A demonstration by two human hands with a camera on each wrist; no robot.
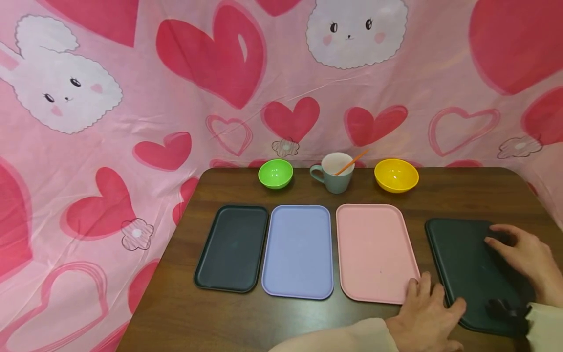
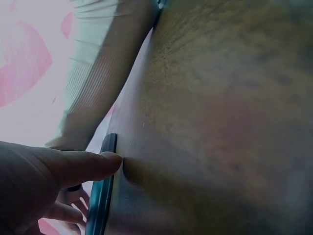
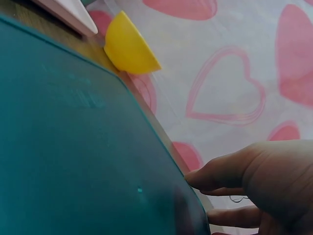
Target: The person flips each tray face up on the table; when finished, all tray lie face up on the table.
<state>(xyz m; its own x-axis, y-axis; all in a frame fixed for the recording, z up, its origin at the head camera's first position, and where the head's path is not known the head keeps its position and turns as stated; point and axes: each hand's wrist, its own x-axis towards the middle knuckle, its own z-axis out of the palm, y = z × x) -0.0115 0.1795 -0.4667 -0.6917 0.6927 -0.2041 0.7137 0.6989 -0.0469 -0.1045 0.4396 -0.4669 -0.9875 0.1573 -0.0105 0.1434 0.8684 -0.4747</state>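
Note:
A large dark green tray [image 1: 466, 264] lies on the table at the right, between my two hands. Its left edge is by my left hand [image 1: 424, 315], whose thumb touches the rim. The other left fingers are spread near the lower right corner of a pink tray [image 1: 369, 252]. In the left wrist view the thumb [image 2: 93, 166] meets the tray's edge [image 2: 101, 200]. My right hand [image 1: 530, 259] is at the tray's far right, its fingertips touching the rim. In the right wrist view the right hand [image 3: 274, 186] is beside the teal-looking tray [image 3: 93, 147], fingers extended.
A blue tray [image 1: 298, 252] and a smaller dark tray [image 1: 233, 249] lie to the left. Along the back stand a green bowl [image 1: 275, 174], a grey-blue mug [image 1: 336, 181] holding an orange stick [image 1: 354, 161], and a yellow bowl [image 1: 396, 176]. A pink heart-printed cloth [image 1: 228, 137] hangs behind.

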